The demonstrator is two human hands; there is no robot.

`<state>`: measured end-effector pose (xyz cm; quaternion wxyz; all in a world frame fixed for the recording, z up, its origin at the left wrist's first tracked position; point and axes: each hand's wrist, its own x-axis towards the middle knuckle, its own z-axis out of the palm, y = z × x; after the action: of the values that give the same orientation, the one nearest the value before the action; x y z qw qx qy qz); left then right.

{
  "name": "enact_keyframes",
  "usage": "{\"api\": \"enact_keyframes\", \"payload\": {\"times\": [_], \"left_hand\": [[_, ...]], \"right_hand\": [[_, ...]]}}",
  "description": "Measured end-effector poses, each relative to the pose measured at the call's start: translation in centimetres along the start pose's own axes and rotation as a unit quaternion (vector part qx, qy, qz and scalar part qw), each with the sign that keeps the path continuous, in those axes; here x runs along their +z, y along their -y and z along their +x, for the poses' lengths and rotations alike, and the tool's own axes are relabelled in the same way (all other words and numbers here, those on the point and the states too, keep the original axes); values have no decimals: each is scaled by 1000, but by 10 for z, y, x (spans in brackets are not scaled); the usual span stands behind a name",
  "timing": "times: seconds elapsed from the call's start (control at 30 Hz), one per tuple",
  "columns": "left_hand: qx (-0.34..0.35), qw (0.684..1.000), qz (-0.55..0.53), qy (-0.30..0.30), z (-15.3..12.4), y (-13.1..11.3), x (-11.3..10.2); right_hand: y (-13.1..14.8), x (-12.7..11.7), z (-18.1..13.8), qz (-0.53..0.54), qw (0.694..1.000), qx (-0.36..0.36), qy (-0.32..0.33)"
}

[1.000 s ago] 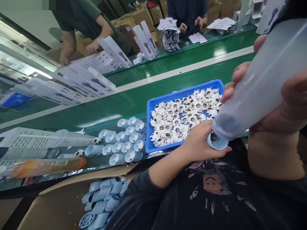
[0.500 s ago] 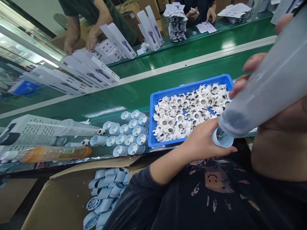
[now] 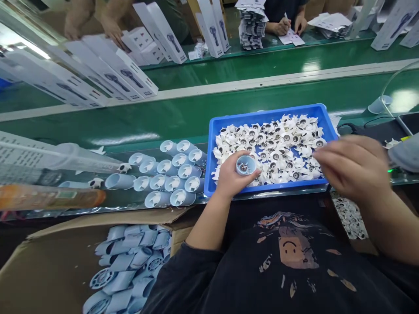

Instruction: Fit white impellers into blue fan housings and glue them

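My left hand is wrapped round a light blue plastic cup-shaped housing, its round opening facing up, with a small metallic part inside. Hand and housing are over the left half of a blue tray filled with white fan impellers with dark centres. My right hand is above the tray's right edge; its curled fingers are smeared by motion, and anything between them is hidden. Right of it, at the picture's edge, is a translucent grey cylinder.
Left of the tray, several blue housings with white impellers stand grouped. A bottle of orange liquid lies farther left. Below, a cardboard box holds loose blue housings. Beyond the green belt, white boxes stand near two co-workers' hands.
My right hand has let go of the grey cylinder, which now sits far right, and has come to the tray's right edge. My left hand has carried the housing leftward over the tray.
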<state>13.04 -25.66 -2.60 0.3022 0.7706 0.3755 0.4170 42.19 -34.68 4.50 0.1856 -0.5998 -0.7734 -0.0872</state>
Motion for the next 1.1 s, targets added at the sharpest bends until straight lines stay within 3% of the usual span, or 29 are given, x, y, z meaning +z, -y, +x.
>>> {"api": "enact_keyframes", "payload": {"times": [0.07, 0.17, 0.27, 0.37, 0.53, 0.67, 0.77, 0.83, 0.93, 1.0, 1.1], "left_hand": [[-3, 1000, -3, 9, 2, 0, 1], [-19, 1000, -12, 15, 4, 3, 3], [-32, 999, -38, 8, 3, 7, 5], [-54, 997, -61, -7, 2, 10, 8], [-63, 996, -63, -13, 4, 11, 9], [19, 998, -52, -30, 2, 5, 4], [76, 993, -84, -17, -8, -6, 1], [92, 992, -87, 13, -17, -18, 1], [98, 992, -44, 61, -26, -35, 5], [96, 992, -7, 85, -28, -44, 7], [103, 990, 39, 90, -28, -49, 9]], "right_hand": [[0, 20, 18, -68, 991, 17, 118], [-8, 43, 40, -155, 945, 65, 282], [-10, 52, 52, -195, 910, 86, 355], [-6, 52, 55, -203, 900, 74, 378], [-7, 51, 52, -151, 923, 56, 351], [-5, 42, 50, -63, 954, 108, 271], [11, 30, 40, 84, 969, 130, 191], [28, 26, 29, 214, 955, 126, 162], [54, 29, 13, 375, 908, 117, 143], [67, 32, 6, 438, 882, 112, 129], [78, 29, 3, 474, 868, 105, 99]]}}
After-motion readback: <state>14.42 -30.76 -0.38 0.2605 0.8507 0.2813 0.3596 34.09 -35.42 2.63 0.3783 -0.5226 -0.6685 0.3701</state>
